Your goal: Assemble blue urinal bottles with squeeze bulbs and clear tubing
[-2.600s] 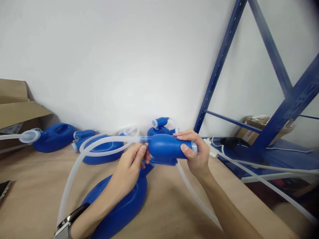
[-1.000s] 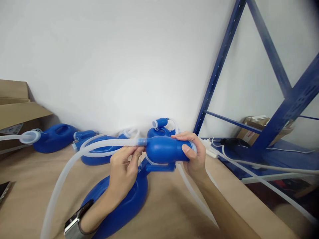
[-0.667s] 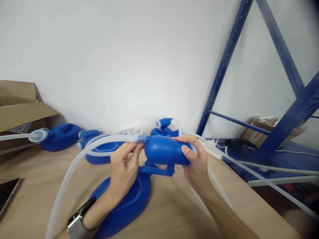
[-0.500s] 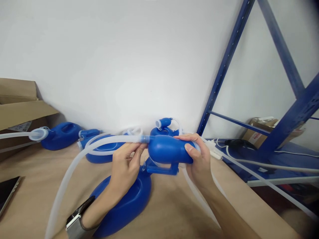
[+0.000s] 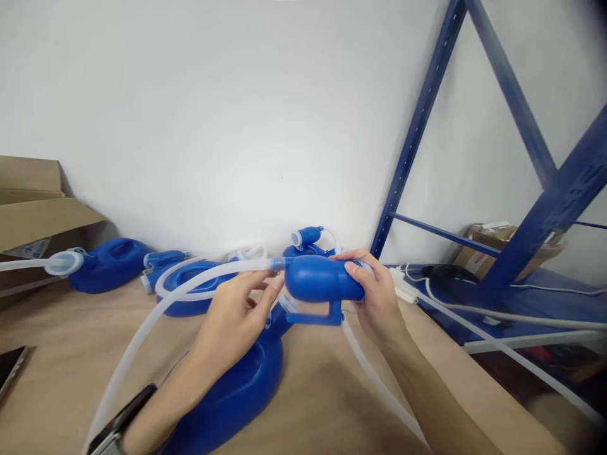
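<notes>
Raised above the table is a blue plastic urinal cup, lying sideways, with a handle bar underneath. My right hand is closed around its right end, thumb on top. A clear plastic tube joins the cup's narrow left end and curves down toward the lower left. At that joint, my left hand pinches the tube end between thumb and fingers; part of the grip is hidden behind the tube. Below my left forearm lies a large blue urinal bottle, partly covered by the arm.
More blue bottles with tubes line the wall. An open cardboard box stands at left, a dark flat device nearer me. To the right are a white power strip, a loose tube and a blue metal rack.
My left thumb has shifted slightly at the tube joint, and the cup has turned a little so its handle shows more. The view has shifted slightly.
</notes>
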